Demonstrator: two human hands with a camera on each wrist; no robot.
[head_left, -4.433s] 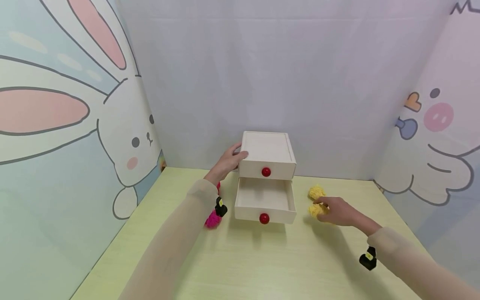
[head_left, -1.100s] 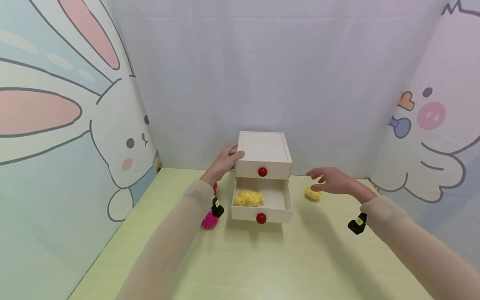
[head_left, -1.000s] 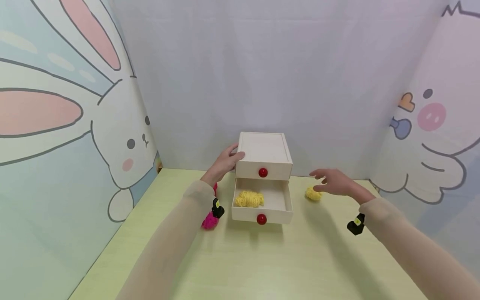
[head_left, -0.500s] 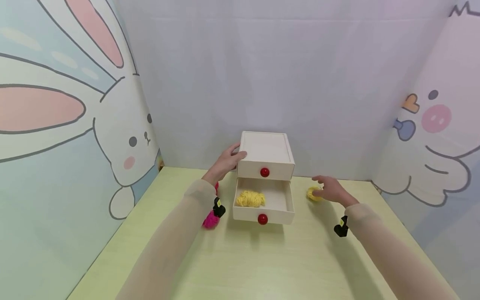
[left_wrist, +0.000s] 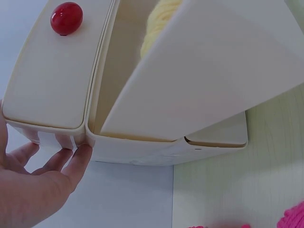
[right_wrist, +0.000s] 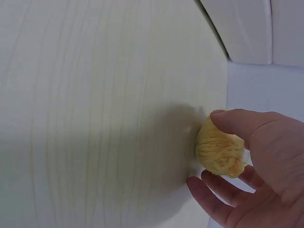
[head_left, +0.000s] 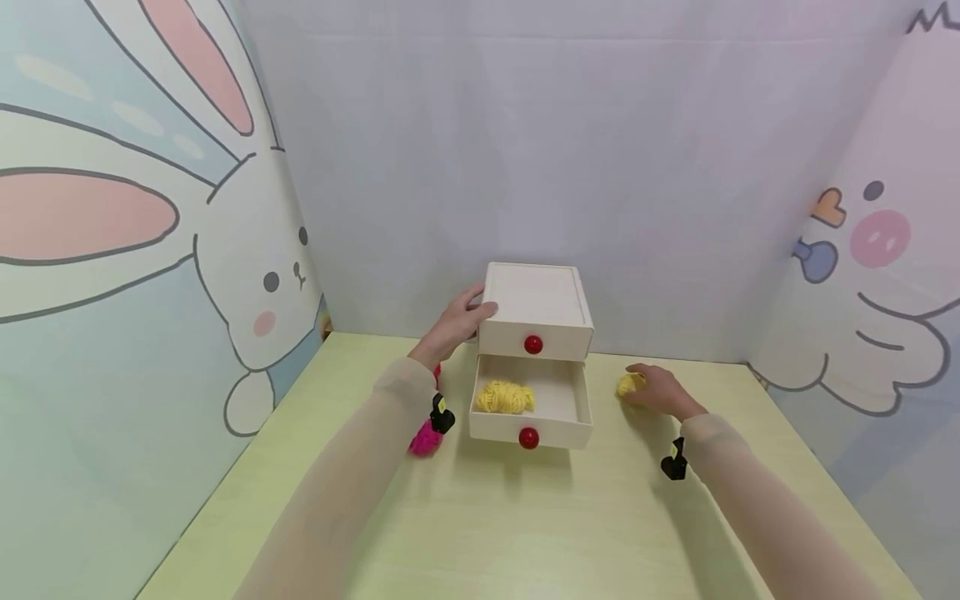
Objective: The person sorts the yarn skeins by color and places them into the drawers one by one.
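A small white drawer cabinet (head_left: 534,296) stands near the back wall, its lower drawer (head_left: 495,429) pulled out and its upper one closed. Inside the lower drawer lies a yellow yarn bundle (head_left: 506,397), toward the left. My left hand (head_left: 457,325) rests on the cabinet's upper left side, thumb on the top edge and fingertips touching the side wall (left_wrist: 52,137). To the right of the cabinet, my right hand (head_left: 660,390) has thumb and fingers around a second yellow yarn ball (right_wrist: 218,149), low at the table. My palm hides part of that ball in the head view.
A pink yarn ball (head_left: 426,438) lies left of the cabinet, partly behind my left forearm, with a red-pink one (head_left: 437,375) farther back. Red round knobs (head_left: 533,344) stick out from the drawer fronts. Printed walls border the pale table (head_left: 510,533).
One yellow yarn bundle from the right now lies in the lower drawer. My right hand came down onto the remaining yellow ball. My left hand stays on the cabinet.
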